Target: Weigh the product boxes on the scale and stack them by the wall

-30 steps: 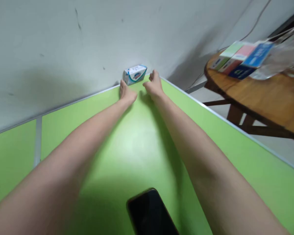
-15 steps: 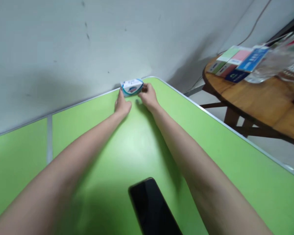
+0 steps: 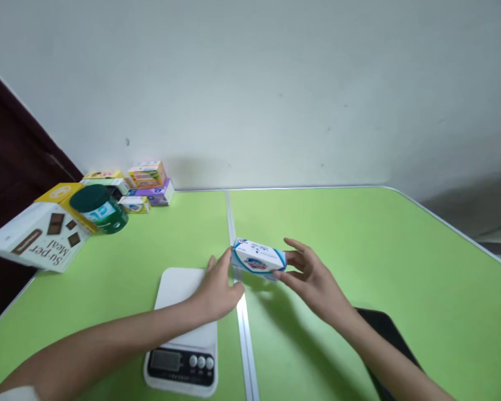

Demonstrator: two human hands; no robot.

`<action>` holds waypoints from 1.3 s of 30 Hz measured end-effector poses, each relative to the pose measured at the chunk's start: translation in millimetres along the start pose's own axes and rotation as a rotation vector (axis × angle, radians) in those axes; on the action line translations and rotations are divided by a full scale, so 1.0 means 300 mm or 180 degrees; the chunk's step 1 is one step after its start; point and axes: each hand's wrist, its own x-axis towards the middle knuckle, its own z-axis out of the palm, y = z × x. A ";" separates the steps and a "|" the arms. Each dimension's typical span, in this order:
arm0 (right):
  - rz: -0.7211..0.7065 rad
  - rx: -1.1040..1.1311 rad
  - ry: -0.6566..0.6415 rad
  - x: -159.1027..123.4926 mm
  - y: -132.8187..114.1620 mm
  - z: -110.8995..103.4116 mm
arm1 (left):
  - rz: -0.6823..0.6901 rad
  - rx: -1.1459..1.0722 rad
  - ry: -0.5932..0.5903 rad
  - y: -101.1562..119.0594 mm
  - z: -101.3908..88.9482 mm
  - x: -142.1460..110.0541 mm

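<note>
A white soap box [image 3: 259,257] with blue trim and a red-and-blue emblem is held slightly tilted above the green table, its shadow falling below. At its left end, my left hand [image 3: 219,287] grips it, the thumb lowered and the far fingers partly hidden. My right hand [image 3: 313,275] pinches the opposite end between thumb and fingers. Beneath my left hand and forearm lies a white kitchen scale [image 3: 176,287] with a dark display panel and several round buttons. A black phone [image 3: 386,334] rests on the table, partly covered by my right forearm.
Several small colourful boxes [image 3: 147,175] are grouped at the back left by the wall. In front of them stand a dark green lidded tub [image 3: 102,211] and a large white-and-yellow box [image 3: 52,234]. A metal strip [image 3: 246,345] divides the green tabletop [image 3: 338,223].
Both hands have brought the soap box from the table's far right corner back to the middle, near the metal strip. My view has swung left, bringing the scale and boxes in.
</note>
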 end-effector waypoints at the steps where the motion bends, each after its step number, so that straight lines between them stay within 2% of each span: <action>1: -0.0069 -0.0102 -0.0169 -0.026 -0.029 0.058 | -0.0169 0.0099 -0.0002 -0.016 -0.063 -0.062; 4: -0.0248 -0.0392 -0.0617 -0.081 -0.098 0.220 | -0.0446 0.0342 0.0044 -0.077 -0.209 -0.217; 6: -0.0301 -0.0462 -0.0835 -0.099 -0.118 0.309 | -0.0538 0.0358 0.0115 -0.129 -0.256 -0.289; 8: -0.0299 -0.0528 -0.1016 -0.109 -0.120 0.373 | -0.0686 0.0322 0.0152 -0.185 -0.267 -0.338; 11: -0.0163 -0.0820 -0.1315 -0.118 -0.114 0.414 | -0.0754 0.0182 0.0195 -0.263 -0.256 -0.375; 15: 0.0029 -0.1410 -0.1421 -0.119 -0.133 0.387 | -0.0400 0.0322 0.0409 -0.325 -0.280 -0.385; 17: -0.0020 -0.1593 -0.1335 -0.115 -0.153 0.361 | -0.0320 0.0419 0.0420 -0.334 -0.309 -0.381; 20: -0.0065 -0.1649 -0.1381 -0.109 -0.173 0.345 | -0.0420 0.0350 0.0226 -0.334 -0.348 -0.366; 24: -0.0322 -0.1656 -0.1614 -0.099 -0.175 0.378 | -0.0063 0.0196 -0.0019 -0.327 -0.362 -0.321; 28: -0.0400 -0.1690 -0.1754 -0.070 -0.189 0.423 | 0.0236 0.0042 0.0015 -0.336 -0.362 -0.251; 31: -0.0323 -0.1755 -0.1725 -0.010 -0.206 0.453 | 0.0405 -0.0139 0.0305 -0.358 -0.379 -0.191; 33: -0.0306 -0.1760 -0.1644 0.054 -0.210 0.490 | 0.0569 -0.0319 0.0678 -0.382 -0.402 -0.147; 37: -0.0385 -0.1477 -0.1296 0.230 -0.197 0.630 | 0.0773 -0.0491 0.1611 -0.448 -0.464 -0.058; 39: -0.0515 -0.1357 -0.1132 0.330 -0.193 0.717 | 0.0823 -0.0395 0.1844 -0.484 -0.499 -0.022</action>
